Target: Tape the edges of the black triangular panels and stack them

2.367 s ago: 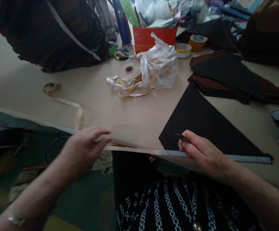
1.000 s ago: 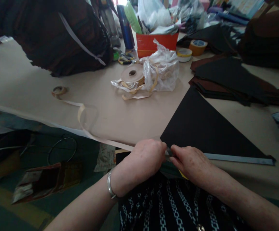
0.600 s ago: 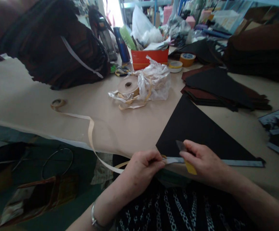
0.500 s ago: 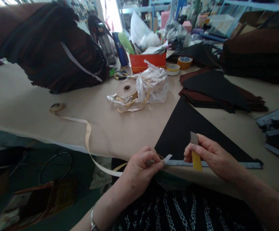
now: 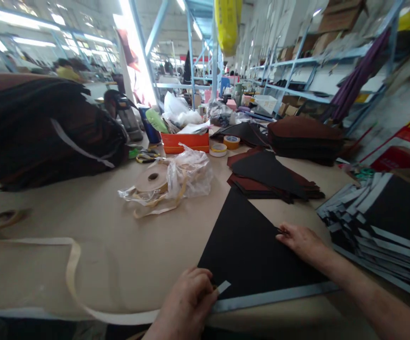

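A black triangular panel (image 5: 243,241) lies on the table before me, a grey-white tape strip (image 5: 271,298) running along its near edge. My left hand (image 5: 190,297) is closed at the panel's near left corner, pinching the tape (image 5: 112,317); a short pale end sticks out past the fingers. That tape trails left to a small roll (image 5: 4,219). On the panel's right slanting edge, my right hand (image 5: 304,243) pinches the black material between thumb and fingers. The yellow-handled blade does not show now.
A large tape roll (image 5: 151,178) lies beside a clear plastic bag (image 5: 192,172). Dark panels are piled at left (image 5: 45,132), and brown and black pieces (image 5: 268,174) beyond. Taped panels (image 5: 385,231) are heaped at right. Behind stand an orange box (image 5: 185,142), scissors (image 5: 148,156) and tape rolls (image 5: 231,142).
The view has tilted up and turned right. My right hand has moved from the near edge to the panel's right edge and grips it; the yellow-handled blade has gone from sight. My left hand keeps the tape.
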`<move>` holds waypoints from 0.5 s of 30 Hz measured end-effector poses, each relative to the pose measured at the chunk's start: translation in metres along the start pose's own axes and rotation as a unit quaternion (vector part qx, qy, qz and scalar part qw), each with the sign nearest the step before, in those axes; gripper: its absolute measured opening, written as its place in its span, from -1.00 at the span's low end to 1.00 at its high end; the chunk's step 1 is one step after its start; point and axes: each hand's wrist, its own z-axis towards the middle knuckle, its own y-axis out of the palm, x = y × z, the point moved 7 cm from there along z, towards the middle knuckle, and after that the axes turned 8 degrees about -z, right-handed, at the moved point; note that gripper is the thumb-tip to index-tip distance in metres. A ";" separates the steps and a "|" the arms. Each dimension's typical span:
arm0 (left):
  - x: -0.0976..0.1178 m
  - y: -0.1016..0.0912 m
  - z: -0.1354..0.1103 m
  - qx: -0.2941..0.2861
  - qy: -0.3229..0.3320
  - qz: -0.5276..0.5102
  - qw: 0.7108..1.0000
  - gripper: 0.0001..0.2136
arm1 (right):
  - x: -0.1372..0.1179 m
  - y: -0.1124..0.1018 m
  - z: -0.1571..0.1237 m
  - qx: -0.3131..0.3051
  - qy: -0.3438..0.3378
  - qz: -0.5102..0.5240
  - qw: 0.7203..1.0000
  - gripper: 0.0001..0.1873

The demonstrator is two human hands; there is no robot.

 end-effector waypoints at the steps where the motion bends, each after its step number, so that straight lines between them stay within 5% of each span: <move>1: 0.001 0.002 0.001 -0.011 0.016 0.016 1.000 -0.83 | -0.001 0.000 -0.008 -0.009 0.000 -0.014 1.000 -0.79; 7: 0.008 0.015 0.011 -0.091 0.023 0.065 0.993 -0.80 | 0.007 0.016 -0.087 -0.105 -0.019 0.006 0.994 -0.75; 11: 0.019 0.026 0.019 -0.112 0.021 0.060 0.992 -0.84 | 0.030 0.038 -0.140 -0.118 0.013 0.022 0.993 -0.81; 15: 0.031 0.029 0.021 -0.108 -0.035 0.023 0.993 -0.86 | 0.030 0.027 -0.149 -0.129 -0.007 0.077 0.989 -0.82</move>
